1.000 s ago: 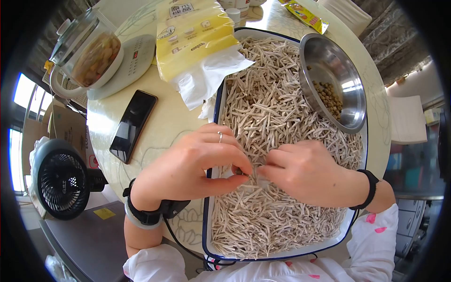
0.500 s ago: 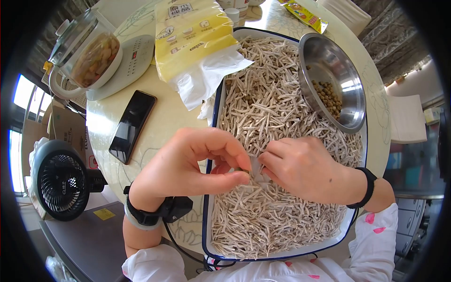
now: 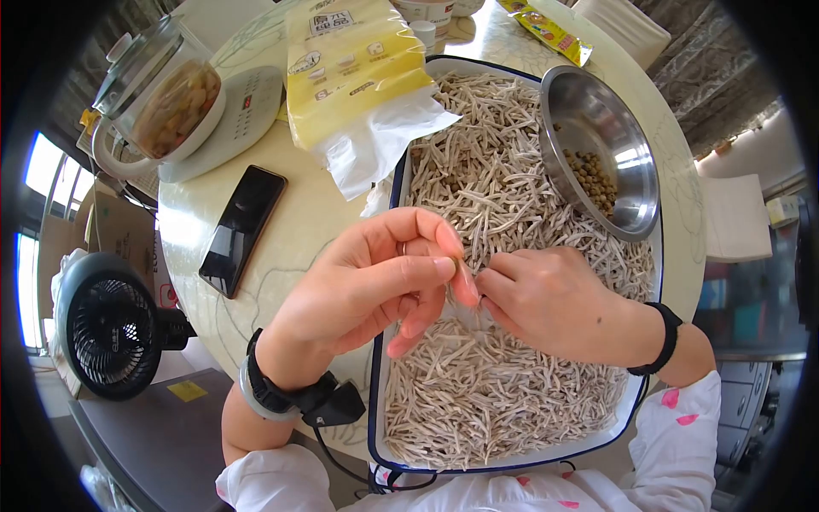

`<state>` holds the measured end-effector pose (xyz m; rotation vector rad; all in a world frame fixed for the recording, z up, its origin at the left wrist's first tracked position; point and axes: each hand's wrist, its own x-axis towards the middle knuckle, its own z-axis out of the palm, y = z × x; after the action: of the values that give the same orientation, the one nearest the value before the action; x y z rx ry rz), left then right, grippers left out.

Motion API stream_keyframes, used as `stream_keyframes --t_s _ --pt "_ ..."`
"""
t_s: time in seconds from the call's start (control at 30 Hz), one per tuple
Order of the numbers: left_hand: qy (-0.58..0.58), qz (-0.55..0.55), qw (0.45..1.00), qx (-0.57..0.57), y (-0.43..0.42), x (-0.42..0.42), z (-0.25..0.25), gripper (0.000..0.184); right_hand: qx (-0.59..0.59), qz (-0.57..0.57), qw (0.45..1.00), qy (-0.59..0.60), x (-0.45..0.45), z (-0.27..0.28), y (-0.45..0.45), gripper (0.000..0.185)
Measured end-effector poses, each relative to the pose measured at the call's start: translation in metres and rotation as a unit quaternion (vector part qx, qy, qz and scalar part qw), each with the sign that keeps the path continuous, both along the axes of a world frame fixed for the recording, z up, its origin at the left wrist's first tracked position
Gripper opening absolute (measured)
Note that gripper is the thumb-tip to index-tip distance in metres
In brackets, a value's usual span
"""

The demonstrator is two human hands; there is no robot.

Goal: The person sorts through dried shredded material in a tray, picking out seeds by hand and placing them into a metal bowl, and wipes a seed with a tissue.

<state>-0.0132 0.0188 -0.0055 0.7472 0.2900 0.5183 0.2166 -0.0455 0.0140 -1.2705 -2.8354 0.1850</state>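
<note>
A white tray (image 3: 633, 399) with a dark blue rim holds a thick layer of thin, dry, greyish-white strips (image 3: 503, 401). Over its middle, my left hand (image 3: 358, 286) has thumb and forefinger pinched together; whatever lies between them is too small to make out. Close beside it, fingertips nearly meeting, is my right hand (image 3: 554, 294), its fingers bunched just above the strips. Their contents are hidden. A steel bowl (image 3: 636, 158) rests tilted on the tray's upper right, with small round brown pieces (image 3: 593, 179) inside.
Left of the tray are a phone (image 3: 243, 230), a yellow tissue pack (image 3: 358, 77) and a glass kettle (image 3: 162, 102) on its base. A yellow packet (image 3: 550, 30) lies at the back. A black fan (image 3: 111, 328) stands at the left.
My left hand has turned and risen slightly, its thumb now on top and the lower fingers loosened. The small brownish piece at its fingertips no longer shows. My right hand has barely moved.
</note>
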Motion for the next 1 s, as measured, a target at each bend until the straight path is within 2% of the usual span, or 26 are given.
stream_keyframes --t_s 0.23,0.3,0.4,0.53,0.63,0.73,0.83,1.0 --pt "-0.08 -0.035 0.977 -0.197 -0.009 0.005 -0.005 0.021 -0.004 -0.059 0.991 0.123 0.005 0.029 0.001 0.012" --pt "-0.095 -0.053 0.972 -0.209 -0.013 0.009 -0.014 0.023 0.008 -0.09 0.983 0.157 0.005 0.041 0.001 0.017" --pt "-0.09 -0.073 0.967 -0.228 -0.018 0.014 -0.02 0.021 0.028 -0.074 0.978 0.195 0.002 0.054 0.001 0.021" --pt "-0.108 -0.096 0.96 -0.241 -0.019 0.016 -0.02 0.024 0.043 0.0 0.982 0.184 -0.002 0.031 0.006 0.018" --pt "-0.074 -0.073 0.97 -0.22 -0.017 0.016 -0.018 0.027 0.061 -0.011 0.976 0.207 0.0 0.029 0.007 0.017" --pt "-0.056 -0.044 0.988 -0.14 -0.013 0.013 -0.021 0.033 0.07 -0.013 0.98 0.185 0.003 0.033 0.002 0.013" --pt "-0.035 0.011 0.996 -0.08 -0.008 0.01 -0.019 0.031 -0.01 0.006 0.999 0.046 0.007 0.035 -0.008 0.015" --pt "-0.018 0.041 0.998 -0.05 -0.005 0.009 -0.018 0.028 -0.026 0.049 0.998 -0.006 0.01 0.009 -0.017 0.011"
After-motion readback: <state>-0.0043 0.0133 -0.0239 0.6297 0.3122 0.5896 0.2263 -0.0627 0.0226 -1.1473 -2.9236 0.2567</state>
